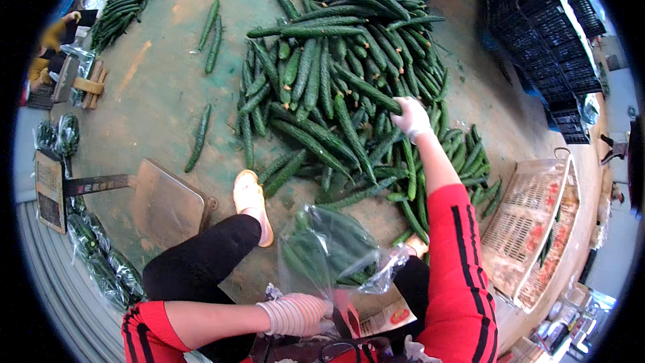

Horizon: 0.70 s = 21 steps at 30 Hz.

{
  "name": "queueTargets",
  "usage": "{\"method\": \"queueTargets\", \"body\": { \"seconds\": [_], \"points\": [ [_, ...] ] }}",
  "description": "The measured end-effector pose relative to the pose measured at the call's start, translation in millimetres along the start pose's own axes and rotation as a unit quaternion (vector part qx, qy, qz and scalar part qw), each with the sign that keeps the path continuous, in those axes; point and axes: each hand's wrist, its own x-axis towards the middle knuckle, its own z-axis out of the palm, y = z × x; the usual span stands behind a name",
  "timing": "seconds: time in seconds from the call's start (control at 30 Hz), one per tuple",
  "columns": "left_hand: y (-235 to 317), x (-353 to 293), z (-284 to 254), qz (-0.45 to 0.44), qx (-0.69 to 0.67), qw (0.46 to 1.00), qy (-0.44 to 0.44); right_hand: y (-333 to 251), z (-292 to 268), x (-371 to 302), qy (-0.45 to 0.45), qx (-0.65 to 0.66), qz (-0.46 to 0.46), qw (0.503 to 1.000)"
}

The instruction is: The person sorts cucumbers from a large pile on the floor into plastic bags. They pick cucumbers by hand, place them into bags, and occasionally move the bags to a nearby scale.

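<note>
A big heap of dark green cucumbers [322, 67] lies on the floor before me. My right hand [411, 119], in a white glove, stretches out to the heap's right side. Its fingers are closed round the near end of a long cucumber [366, 87], which slants up and left over the others. Close to my lap, my left hand [295, 314], in a striped glove, grips the edge of a clear plastic bag [306, 228]. Several cucumbers lie inside the bag, between my legs. The left fingertips are partly hidden.
At left stands a metal platform scale [168, 200] beside bagged cucumbers [94, 249]. Loose cucumbers [199, 138] lie left of the heap. A pale plastic crate [521, 222] is at right, with stacked black crates [544, 33] beyond. Another person's arm [50, 37] shows at far left.
</note>
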Motion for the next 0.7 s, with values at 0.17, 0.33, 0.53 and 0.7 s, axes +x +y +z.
{"method": "queueTargets", "body": {
  "seconds": [0.17, 0.33, 0.53, 0.7],
  "points": [
    [-1.4, -4.7, 1.1, 0.01, -0.015, 0.998, 0.068, -44.3, 61.8, 65.9, -0.119, -0.145, 0.217, 0.958],
    [-9.2, -1.0, -0.6, 0.006, -0.006, 0.998, 0.069, -25.3, 60.2, 42.0, -0.129, -0.02, 0.194, 0.972],
    [-18.4, -4.5, -4.5, 0.03, -0.054, 0.989, 0.137, -23.1, 12.2, -64.1, 0.136, 0.198, 0.166, 0.956],
    [-58.9, 0.3, -16.7, 0.155, -0.242, 0.916, 0.28, -110.7, -60.4, -178.6, 0.185, 0.649, 0.112, 0.729]
  ]
}}
